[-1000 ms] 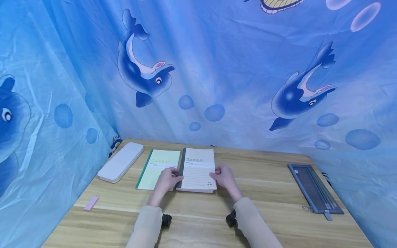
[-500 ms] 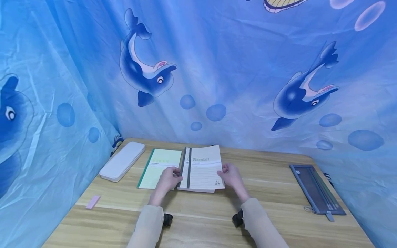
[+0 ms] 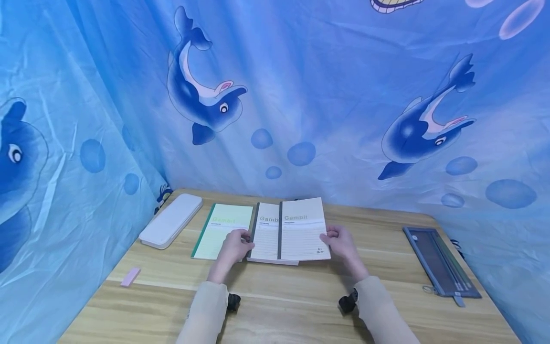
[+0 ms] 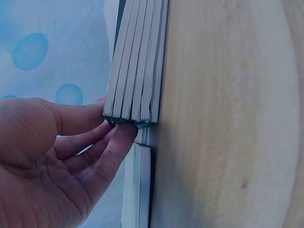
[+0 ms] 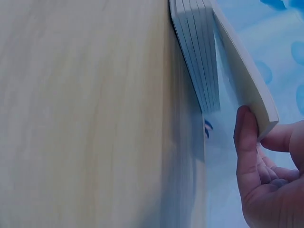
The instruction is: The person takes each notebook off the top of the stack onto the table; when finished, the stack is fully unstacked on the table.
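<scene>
My right hand [image 3: 342,242] pinches the right edge of a white Gambit notebook [image 3: 302,234], thumb on its cover and fingers beneath. In the right wrist view this notebook [image 5: 251,85] slants upward, its outer edge raised clear of the stack below. A stack of similar notebooks [image 3: 265,239] with dark spines lies underneath, its right part covered in the head view. My left hand [image 3: 234,244] holds the stack's lower left corner, with the thumb by the top and curled fingers against the spine side. Left of the stack, partly behind that hand, lies a green-spined notebook [image 3: 223,217].
A white pencil case [image 3: 172,221] stands at the table's back left, and a pink eraser [image 3: 131,277] lies nearer the left edge. On the right is a dark mesh zip pouch [image 3: 438,263] with pencils inside. A blue dolphin-print curtain [image 3: 335,71] hangs behind the wooden table [image 3: 275,306].
My right hand has drawn the top notebook rightward off the stack, uncovering the left part of the notebook beneath. My left hand stays at the stack's corner.
</scene>
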Motion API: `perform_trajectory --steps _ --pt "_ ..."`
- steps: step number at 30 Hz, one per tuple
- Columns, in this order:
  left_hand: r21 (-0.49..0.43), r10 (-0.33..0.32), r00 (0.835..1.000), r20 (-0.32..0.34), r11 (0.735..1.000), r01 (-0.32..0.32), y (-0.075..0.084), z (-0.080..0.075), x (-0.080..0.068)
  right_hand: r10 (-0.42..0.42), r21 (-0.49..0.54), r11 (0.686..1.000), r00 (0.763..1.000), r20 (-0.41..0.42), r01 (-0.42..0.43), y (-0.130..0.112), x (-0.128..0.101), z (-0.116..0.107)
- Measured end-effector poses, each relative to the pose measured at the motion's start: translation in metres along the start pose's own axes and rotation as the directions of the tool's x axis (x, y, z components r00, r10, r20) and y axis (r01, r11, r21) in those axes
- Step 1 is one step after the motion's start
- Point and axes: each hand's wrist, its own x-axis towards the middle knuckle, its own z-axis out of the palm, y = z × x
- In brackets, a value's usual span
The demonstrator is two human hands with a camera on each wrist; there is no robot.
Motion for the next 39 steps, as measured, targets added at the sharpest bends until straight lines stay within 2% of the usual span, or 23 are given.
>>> perform_trajectory --steps 5,14,18,30,39 --pt "0.000 -0.025 1.000 0.006 1.000 0.025 0.002 0.000 0.000 0.049 0.087 0.995 0.999 0.016 -0.050 0.008 0.001 -0.018" --pt "0.012 -0.026 1.000 0.010 1.000 0.026 0.003 0.000 -0.001 0.069 0.101 0.992 0.997 0.038 -0.073 0.024 0.001 -0.049" --pt "0.016 -0.025 1.000 0.010 1.000 0.025 0.003 0.000 -0.001 0.075 0.073 0.994 0.997 0.031 -0.077 0.030 0.000 -0.058" --pt "0.010 -0.026 1.000 0.005 1.000 0.025 0.003 0.001 -0.001 0.109 -0.018 0.994 0.993 0.043 -0.108 0.045 -0.002 -0.063" --pt "0.009 -0.018 1.000 0.001 1.000 0.018 0.004 0.000 -0.002 0.124 -0.092 0.988 0.992 0.033 -0.121 0.043 -0.004 -0.059"
